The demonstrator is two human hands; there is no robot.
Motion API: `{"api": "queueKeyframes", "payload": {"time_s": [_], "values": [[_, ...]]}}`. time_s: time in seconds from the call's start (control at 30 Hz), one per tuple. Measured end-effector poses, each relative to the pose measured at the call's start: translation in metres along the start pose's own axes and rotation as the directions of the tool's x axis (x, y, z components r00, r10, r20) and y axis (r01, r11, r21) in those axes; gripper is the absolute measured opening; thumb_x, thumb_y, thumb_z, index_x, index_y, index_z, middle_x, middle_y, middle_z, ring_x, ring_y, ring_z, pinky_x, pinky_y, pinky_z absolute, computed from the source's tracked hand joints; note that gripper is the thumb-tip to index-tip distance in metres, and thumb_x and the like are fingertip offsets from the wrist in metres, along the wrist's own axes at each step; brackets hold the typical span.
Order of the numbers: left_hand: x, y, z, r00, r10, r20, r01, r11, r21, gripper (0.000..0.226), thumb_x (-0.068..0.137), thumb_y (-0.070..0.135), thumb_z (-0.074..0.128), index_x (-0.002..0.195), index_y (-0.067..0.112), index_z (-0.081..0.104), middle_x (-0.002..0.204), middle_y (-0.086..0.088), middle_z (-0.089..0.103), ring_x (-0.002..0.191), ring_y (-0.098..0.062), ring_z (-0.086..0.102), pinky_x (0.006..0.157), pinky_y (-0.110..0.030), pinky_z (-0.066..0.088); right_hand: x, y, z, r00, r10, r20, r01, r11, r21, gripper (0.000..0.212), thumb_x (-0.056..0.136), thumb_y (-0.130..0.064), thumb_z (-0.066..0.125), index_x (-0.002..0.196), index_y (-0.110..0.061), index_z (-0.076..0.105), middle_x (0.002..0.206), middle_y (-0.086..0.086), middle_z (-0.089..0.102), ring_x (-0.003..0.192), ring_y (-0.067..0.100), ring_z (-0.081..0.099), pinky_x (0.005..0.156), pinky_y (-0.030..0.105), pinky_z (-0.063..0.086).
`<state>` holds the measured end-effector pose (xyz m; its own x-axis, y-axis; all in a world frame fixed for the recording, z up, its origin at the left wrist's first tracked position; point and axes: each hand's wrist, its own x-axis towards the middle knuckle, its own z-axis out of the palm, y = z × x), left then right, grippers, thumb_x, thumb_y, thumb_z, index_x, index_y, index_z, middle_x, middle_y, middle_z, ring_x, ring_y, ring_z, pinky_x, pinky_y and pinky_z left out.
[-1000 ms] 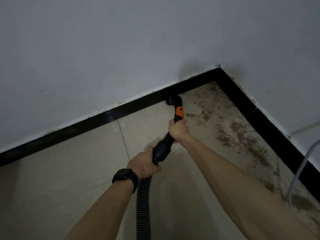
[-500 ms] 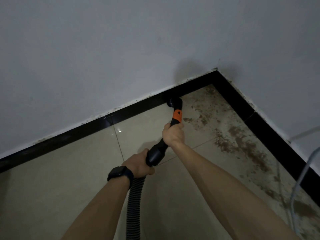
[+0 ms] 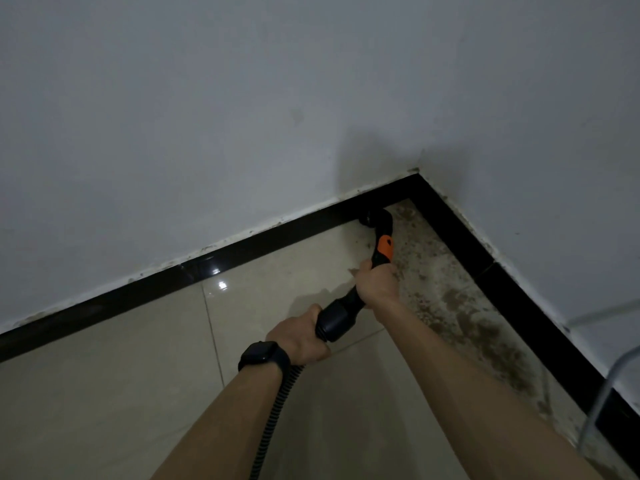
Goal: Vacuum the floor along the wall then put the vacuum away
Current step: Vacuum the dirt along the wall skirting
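A black vacuum wand with an orange clip slants down to the floor. Its dark brush head touches the black skirting board close to the room corner. My right hand grips the wand just below the orange clip. My left hand, with a black watch on the wrist, holds the thick black cuff where the ribbed hose joins. The hose runs down out of view at the bottom. The vacuum's body is not in view.
Beige floor tiles meet grey walls at a corner. Brown dirt patches cover the floor along the right-hand wall. A thin grey cable hangs at the right edge.
The brush head has slid along the skirting board toward the corner. Both hands moved with the wand, and the view shifted slightly.
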<state>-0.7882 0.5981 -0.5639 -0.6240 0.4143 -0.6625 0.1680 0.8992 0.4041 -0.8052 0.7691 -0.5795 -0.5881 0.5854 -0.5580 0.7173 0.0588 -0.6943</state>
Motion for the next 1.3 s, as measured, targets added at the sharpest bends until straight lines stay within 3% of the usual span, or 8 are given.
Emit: {"api": "queueKeyframes", "payload": {"time_s": [0.13,0.33,0.43,0.63,0.8,1.03,1.17,1.3], "values": [[-0.007,-0.009,-0.003,1.0,-0.01,-0.009,0.01,1.0,0.007,0.039,0.083,0.023,0.068,0.108,0.028,0.038,0.088,0.003,0.057,0.087,-0.023,0.062,0.073,-0.033,0.05,-0.007,0.002,0.007,0.999,-0.018,0.03,0.017,0.999,0.03,0.062,0.108,-0.034,0.041,0.151,0.007,0.022,0.127,0.022,0.057,0.098,0.033,0.06,0.08,0.037,0.053],[-0.029,-0.041,-0.022,0.995,-0.096,0.007,0.096,0.995,0.004,0.042,0.075,0.025,0.071,0.108,0.029,0.047,0.094,-0.001,0.063,0.088,-0.022,0.063,0.076,-0.033,0.053,-0.034,-0.004,0.029,0.994,-0.021,0.107,0.017,0.999,0.043,0.056,0.108,-0.034,0.038,0.151,0.001,0.03,0.105,0.012,0.056,0.073,0.017,0.054,0.044,0.022,0.041],[-0.044,-0.058,-0.029,0.986,-0.156,0.062,0.158,0.987,-0.018,0.042,0.073,0.02,0.069,0.11,0.026,0.05,0.097,-0.003,0.064,0.092,-0.023,0.064,0.079,-0.034,0.053,-0.058,-0.012,0.042,0.986,-0.006,0.168,-0.004,0.998,0.063,0.062,0.109,-0.033,0.037,0.154,0.004,0.014,0.108,0.014,0.053,0.086,0.026,0.056,0.052,0.027,0.046],[-0.083,-0.107,-0.016,0.961,-0.228,0.156,0.25,0.958,-0.139,0.051,0.066,0.02,0.072,0.112,0.028,0.054,0.096,-0.001,0.066,0.09,-0.019,0.065,0.081,-0.034,0.056,-0.108,-0.01,0.077,0.964,-0.04,0.265,0.033,0.999,0.03,0.06,0.11,-0.031,0.038,0.151,0.006,0.014,0.118,0.017,0.057,0.09,0.024,0.054,0.067,0.026,0.043],[-0.099,-0.133,-0.015,0.942,-0.252,0.221,0.307,0.915,-0.262,0.032,0.071,0.009,0.073,0.099,0.019,0.06,0.08,-0.001,0.064,0.072,-0.015,0.062,0.064,-0.025,0.052,-0.131,-0.009,0.101,0.95,-0.029,0.312,0.036,0.999,-0.016,0.061,0.109,-0.032,0.037,0.15,0.006,0.014,0.122,0.02,0.059,0.091,0.026,0.056,0.074,0.032,0.048],[-0.117,-0.115,0.01,0.808,-0.24,0.538,0.485,0.789,-0.377,0.033,0.058,0.015,0.077,0.089,0.01,0.066,0.086,-0.006,0.073,0.091,-0.024,0.073,0.096,-0.036,0.056,-0.146,-0.011,0.096,0.971,-0.051,0.235,0.137,0.92,-0.367,0.052,0.104,-0.03,0.04,0.14,0.004,0.025,0.128,0.02,0.06,0.101,0.033,0.062,0.076,0.038,0.049],[-0.125,-0.105,0.011,0.733,-0.213,0.646,0.515,0.794,-0.323,0.031,0.062,0.01,0.076,0.09,0.007,0.063,0.092,-0.01,0.071,0.09,-0.026,0.073,0.099,-0.037,0.055,-0.154,0.01,0.074,0.973,0.0,0.23,0.071,0.951,-0.3,0.054,0.105,-0.031,0.041,0.142,0.005,0.025,0.123,0.019,0.06,0.09,0.03,0.059,0.073,0.038,0.053],[-0.123,-0.07,0.022,0.69,-0.182,0.701,0.47,0.849,-0.242,0.017,0.068,0.011,0.074,0.081,0.005,0.065,0.076,-0.009,0.07,0.08,-0.026,0.071,0.098,-0.038,0.055,-0.144,0.061,0.028,0.988,0.05,0.145,-0.025,0.985,-0.171,0.054,0.104,-0.037,0.045,0.138,0.005,0.04,0.104,0.015,0.06,0.08,0.026,0.06,0.058,0.03,0.047]]}}
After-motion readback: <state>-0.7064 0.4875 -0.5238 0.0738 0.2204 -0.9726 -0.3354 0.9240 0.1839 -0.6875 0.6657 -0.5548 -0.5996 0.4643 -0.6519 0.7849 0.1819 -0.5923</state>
